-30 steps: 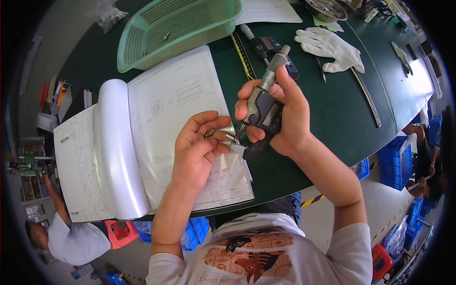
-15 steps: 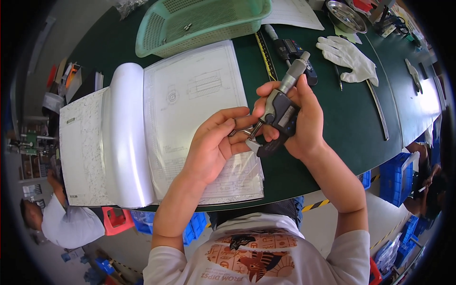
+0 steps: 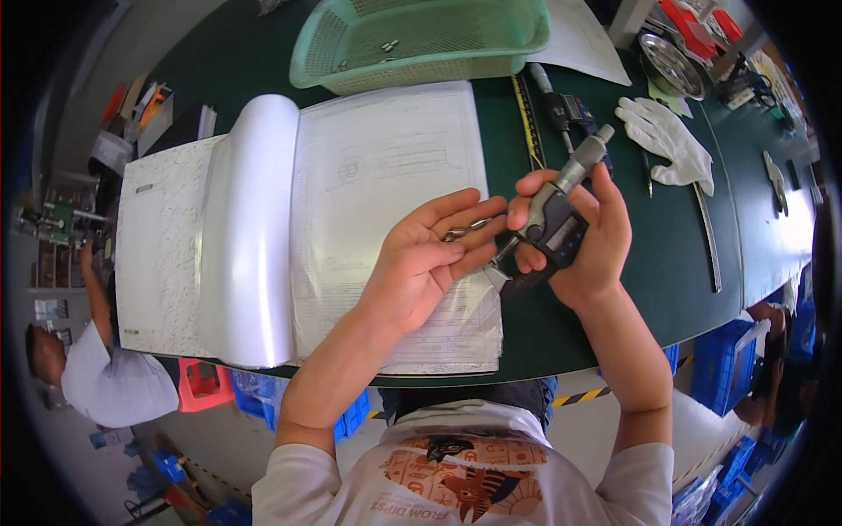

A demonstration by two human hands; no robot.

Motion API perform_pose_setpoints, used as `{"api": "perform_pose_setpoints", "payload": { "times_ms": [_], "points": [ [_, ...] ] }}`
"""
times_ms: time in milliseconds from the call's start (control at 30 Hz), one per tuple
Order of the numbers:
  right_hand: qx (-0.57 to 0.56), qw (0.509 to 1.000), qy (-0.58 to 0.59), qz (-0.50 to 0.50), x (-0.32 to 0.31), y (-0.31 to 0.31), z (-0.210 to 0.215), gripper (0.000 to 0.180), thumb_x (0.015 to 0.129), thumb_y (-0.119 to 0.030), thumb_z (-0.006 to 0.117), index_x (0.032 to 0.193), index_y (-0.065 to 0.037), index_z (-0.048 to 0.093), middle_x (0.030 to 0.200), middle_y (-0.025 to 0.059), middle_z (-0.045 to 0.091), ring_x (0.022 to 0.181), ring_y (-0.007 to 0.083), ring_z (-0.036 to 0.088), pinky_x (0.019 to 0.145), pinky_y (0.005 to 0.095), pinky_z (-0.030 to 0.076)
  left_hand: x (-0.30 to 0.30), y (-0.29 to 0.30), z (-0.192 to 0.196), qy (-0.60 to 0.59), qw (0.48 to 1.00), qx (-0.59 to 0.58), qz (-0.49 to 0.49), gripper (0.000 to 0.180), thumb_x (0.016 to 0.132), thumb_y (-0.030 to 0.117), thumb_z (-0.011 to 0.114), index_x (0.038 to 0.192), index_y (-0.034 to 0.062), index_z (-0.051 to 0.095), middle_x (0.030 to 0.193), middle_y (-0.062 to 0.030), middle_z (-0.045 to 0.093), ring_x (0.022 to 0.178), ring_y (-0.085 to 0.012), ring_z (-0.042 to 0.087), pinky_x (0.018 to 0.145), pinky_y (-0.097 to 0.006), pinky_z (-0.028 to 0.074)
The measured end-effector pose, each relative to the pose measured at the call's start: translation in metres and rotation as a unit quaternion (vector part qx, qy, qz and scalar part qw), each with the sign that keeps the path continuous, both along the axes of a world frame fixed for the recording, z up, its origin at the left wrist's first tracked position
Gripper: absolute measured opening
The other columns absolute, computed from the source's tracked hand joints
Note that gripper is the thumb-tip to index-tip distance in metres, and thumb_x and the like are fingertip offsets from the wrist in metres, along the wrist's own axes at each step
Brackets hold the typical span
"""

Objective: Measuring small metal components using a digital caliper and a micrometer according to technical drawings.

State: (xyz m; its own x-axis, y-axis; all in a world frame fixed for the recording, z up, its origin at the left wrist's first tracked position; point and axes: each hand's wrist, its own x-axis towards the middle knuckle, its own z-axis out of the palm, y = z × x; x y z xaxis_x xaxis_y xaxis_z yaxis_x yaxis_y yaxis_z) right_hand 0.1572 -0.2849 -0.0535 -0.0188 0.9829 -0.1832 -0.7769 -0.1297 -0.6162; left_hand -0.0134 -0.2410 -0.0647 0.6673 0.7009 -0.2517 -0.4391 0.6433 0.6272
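Note:
My right hand [image 3: 589, 241] grips a digital micrometer [image 3: 554, 226], its fingers wrapped round the frame and thumb up along the grey thimble. The micrometer is tilted, with its thimble pointing up and right and its jaw end low, close to my left fingertips. My left hand [image 3: 419, 259] is turned palm up over the drawing binder, fingers stretched out. Small shiny metal parts [image 3: 453, 234] lie across those fingers, beside the thumb tip. Nothing can be seen clamped in the jaw, though fingers partly cover it.
An open binder [image 3: 395, 289] with drawings in clear sleeves lies under my left arm. Behind it stands a green plastic basket [image 3: 421, 72] holding small metal parts. A second micrometer [image 3: 566, 110], a white glove [image 3: 668, 145], a steel bowl [image 3: 671, 66] and a steel rule [image 3: 707, 237] lie rightward.
My left fingers have drawn away from the micrometer's jaw and spread, showing the metal parts on them. Both hands and the micrometer appear further right in the picture; the whole view has shifted too.

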Motion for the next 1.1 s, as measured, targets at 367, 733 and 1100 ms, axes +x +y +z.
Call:
{"api": "perform_pose_setpoints", "payload": {
  "times_ms": [367,733,1100],
  "points": [
    [0.016,1.000,0.021,0.005,0.0029,-0.0022,0.0021,0.062,0.083,-0.052,0.022,0.093,0.003,0.048,0.072,0.0123,0.055,0.044,0.0174,0.047,0.044,0.0280,0.042,0.0012,0.0012,0.0021,-0.062,0.998,-0.024,-0.019,0.038,0.087,0.002,0.033,0.124,-0.0050,0.030,0.122,-0.0236,0.039,0.107,-0.0309,0.047,0.085,-0.034,0.046],
    [0.006,1.000,0.018,0.016,0.0011,-0.0022,0.0032,0.061,0.083,-0.052,0.023,0.093,0.002,0.049,0.072,0.0135,0.055,0.043,0.0179,0.046,0.043,0.0288,0.041,0.0006,0.0028,-0.0003,-0.097,0.994,-0.051,-0.016,0.042,0.084,0.001,0.037,0.125,-0.0030,0.027,0.124,-0.0261,0.034,0.109,-0.0313,0.045,0.090,-0.036,0.042],
    [0.011,0.999,0.022,0.033,0.0020,-0.0020,0.0019,0.059,0.082,-0.051,0.024,0.092,0.002,0.050,0.073,0.0146,0.055,0.044,0.0187,0.047,0.045,0.0279,0.042,-0.0004,0.0036,0.0046,-0.109,0.989,-0.089,0.045,0.051,0.071,-0.008,0.032,0.122,-0.0036,0.031,0.126,-0.0260,0.032,0.117,-0.0351,0.035,0.095,-0.038,0.038]
  ]
}}
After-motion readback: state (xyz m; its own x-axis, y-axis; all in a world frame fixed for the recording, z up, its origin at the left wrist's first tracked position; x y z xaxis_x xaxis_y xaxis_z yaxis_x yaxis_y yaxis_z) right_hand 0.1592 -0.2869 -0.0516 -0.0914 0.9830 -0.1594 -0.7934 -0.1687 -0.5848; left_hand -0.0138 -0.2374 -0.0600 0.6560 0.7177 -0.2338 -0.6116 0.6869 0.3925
